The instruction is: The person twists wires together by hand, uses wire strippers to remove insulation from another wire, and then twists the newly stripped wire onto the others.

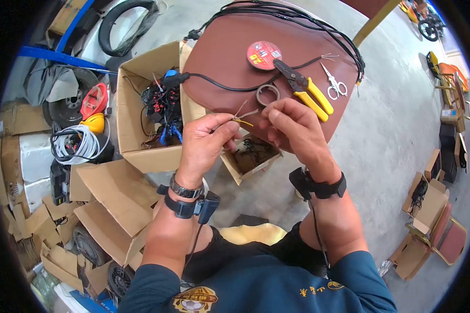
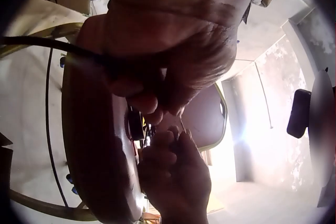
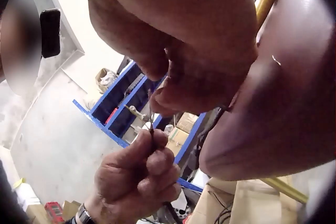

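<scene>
In the head view my left hand (image 1: 206, 141) pinches a cable end between thumb and fingers, with thin stripped wires (image 1: 244, 116) fanning out, one of them yellow. My right hand (image 1: 297, 128) is just right of the wires, its thumb and index finger meeting at the tips; the right wrist view shows those tips close to the wire ends (image 3: 151, 109). Whether they grip a strand cannot be told. On the brown table (image 1: 219, 52) beyond lie a tape roll (image 1: 268, 95), yellow-handled wire strippers (image 1: 310, 96), scissors (image 1: 335, 86) and a red round label (image 1: 263, 55).
A black cable (image 1: 214, 81) crosses the table, and a coiled bundle (image 1: 297, 14) runs round its far edge. An open carton (image 1: 154, 160) of connectors stands left of the table. A smaller box (image 1: 250, 169) sits below the hands. More cartons (image 1: 109, 198) are at the left.
</scene>
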The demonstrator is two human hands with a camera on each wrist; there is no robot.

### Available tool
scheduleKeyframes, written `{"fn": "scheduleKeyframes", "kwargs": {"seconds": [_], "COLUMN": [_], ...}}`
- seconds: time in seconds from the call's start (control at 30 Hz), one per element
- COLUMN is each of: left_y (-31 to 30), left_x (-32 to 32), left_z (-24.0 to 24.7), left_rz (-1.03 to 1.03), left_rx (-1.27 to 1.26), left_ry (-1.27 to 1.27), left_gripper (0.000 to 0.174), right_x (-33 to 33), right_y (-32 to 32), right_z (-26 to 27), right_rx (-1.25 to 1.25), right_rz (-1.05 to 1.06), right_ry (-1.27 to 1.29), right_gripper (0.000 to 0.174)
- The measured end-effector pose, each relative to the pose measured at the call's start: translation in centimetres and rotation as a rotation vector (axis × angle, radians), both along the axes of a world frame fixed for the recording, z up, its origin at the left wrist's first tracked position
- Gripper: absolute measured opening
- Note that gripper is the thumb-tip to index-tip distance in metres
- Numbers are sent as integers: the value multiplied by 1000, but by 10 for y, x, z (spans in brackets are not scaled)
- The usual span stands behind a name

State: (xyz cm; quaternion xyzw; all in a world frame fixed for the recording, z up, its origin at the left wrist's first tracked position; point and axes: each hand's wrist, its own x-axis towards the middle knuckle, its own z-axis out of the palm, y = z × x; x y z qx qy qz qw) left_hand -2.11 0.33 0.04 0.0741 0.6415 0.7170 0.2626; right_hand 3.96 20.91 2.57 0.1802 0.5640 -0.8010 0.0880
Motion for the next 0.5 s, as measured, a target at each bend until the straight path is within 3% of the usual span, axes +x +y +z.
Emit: {"fn": "scheduleKeyframes", "kwargs": {"seconds": [0.13,0.27,0.4,0.43,0.5], "left_y": [6,10,12,10,12], "left_x": [4,8,12,11,12], "left_z": [-1,-5,2,-1,1], "left_rz": [71,65,-8,-44,-65], "left_rx": [17,3,60,-28,-9], "left_ry": [34,81,59,114,121], "left_gripper": [18,18,16,16,16], "right_x": [3,2,2,1,2], "right_y": [-6,-19,-13,-12,-6], "right_z": [-6,-9,-12,-16,-11], "right_rx": [50,-7,184,198,387], "right_rz": [108,79,54,31,-40], "right_ry": [137,258,251,270,380], "right_gripper": [15,14,11,10,9]}}
